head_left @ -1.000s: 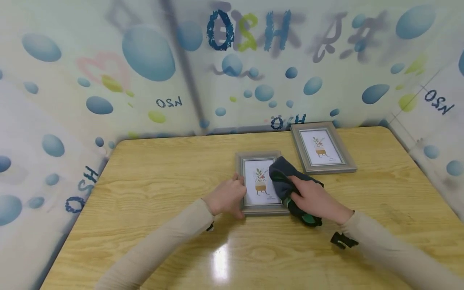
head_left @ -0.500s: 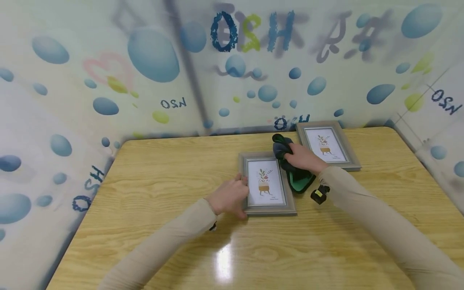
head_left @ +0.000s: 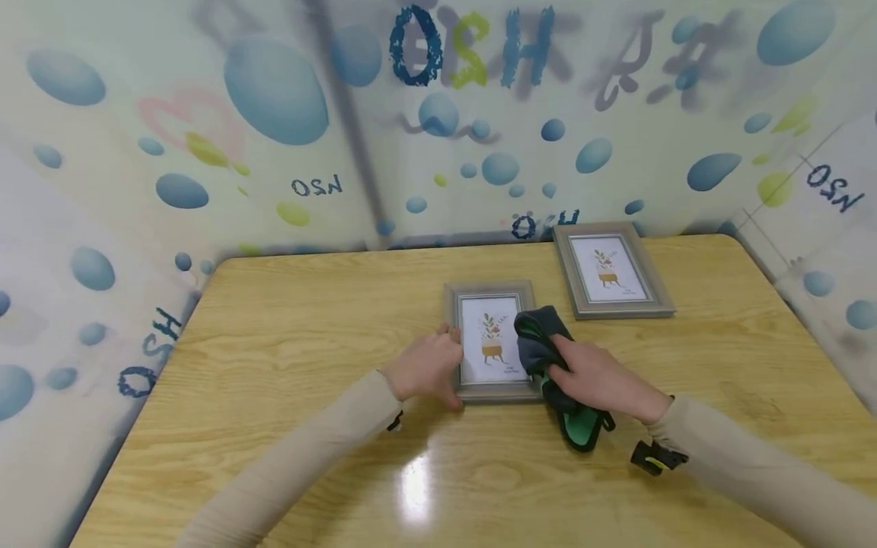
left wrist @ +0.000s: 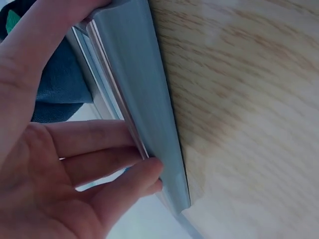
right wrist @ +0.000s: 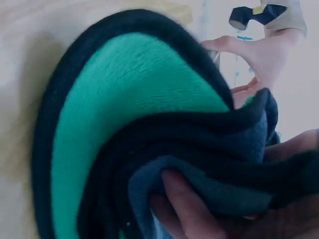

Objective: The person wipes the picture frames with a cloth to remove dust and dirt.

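A grey picture frame [head_left: 488, 288] with a potted-plant print lies face up on the table. My left hand [head_left: 426, 367] grips its left side; in the left wrist view, fingertips bend over the frame's grey edge [left wrist: 142, 84]. With my right hand [head_left: 606, 380] I hold a bunched dark blue cloth [head_left: 537, 341] against the frame's right side, covering part of the glass and the lower right border. Green lining and black trim of the cloth [right wrist: 119, 82] fill much of the right wrist view, where my right fingers [right wrist: 187, 201] press into its folds.
A second matching picture frame [head_left: 659, 285] lies at the back right of the wooden table [head_left: 329, 327], near the wall. Behind stands a light wall [head_left: 384, 175] printed with blue drops and letters. Lamp glare shows on the tabletop in front.
My right hand took the cloth up to the near frame's upper right corner, then brought it back down along the right side. The left hand stays on the frame's left edge.
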Action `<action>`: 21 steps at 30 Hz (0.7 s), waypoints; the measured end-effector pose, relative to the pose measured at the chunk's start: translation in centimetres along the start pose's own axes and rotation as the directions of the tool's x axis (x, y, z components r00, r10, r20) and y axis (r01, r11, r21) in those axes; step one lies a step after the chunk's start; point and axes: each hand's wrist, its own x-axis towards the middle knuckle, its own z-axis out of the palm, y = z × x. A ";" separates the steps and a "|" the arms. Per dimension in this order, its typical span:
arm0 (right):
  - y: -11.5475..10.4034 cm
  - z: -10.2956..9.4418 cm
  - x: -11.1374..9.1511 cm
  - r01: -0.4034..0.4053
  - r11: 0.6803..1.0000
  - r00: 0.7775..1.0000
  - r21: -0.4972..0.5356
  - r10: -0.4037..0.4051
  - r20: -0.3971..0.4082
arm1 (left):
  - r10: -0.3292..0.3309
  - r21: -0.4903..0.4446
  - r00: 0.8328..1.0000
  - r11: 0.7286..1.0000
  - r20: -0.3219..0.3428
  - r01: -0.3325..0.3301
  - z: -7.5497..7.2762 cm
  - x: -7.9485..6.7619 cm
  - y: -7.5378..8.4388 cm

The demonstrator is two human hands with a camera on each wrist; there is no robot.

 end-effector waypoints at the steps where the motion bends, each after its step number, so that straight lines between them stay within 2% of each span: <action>1: -0.1 0.1 0.2 0.004 1.000 1.000 0.007 -0.004 -0.013 | 0.002 -0.001 1.000 1.000 -0.001 -0.002 0.0 -0.1 -0.1; 5: 0.1 -0.2 2.7 -0.002 1.000 0.998 -0.011 0.001 -0.066 | 0.007 -0.018 1.000 1.000 0.021 -0.007 -0.1 -0.4 -0.6; 9: 1.2 -1.0 6.2 -0.064 0.997 0.993 -0.052 0.059 -0.103 | 0.010 -0.036 0.999 0.999 0.039 -0.008 0.1 -0.5 -0.7; 13: 2.3 -2.3 8.9 -0.107 0.994 0.991 -0.007 0.106 -0.076 | 0.006 -0.031 0.999 1.000 0.038 -0.004 0.3 -0.4 -0.7; 17: 2.6 -3.0 9.4 -0.085 0.996 0.996 0.022 0.085 -0.004 | -0.008 -0.005 0.999 1.000 0.035 0.008 0.2 -0.6 -0.7; 21: 2.4 -2.5 7.9 0.011 1.000 0.999 -0.015 -0.011 0.032 | -0.029 -0.015 0.999 0.999 0.027 0.030 -0.1 -1.0 -0.9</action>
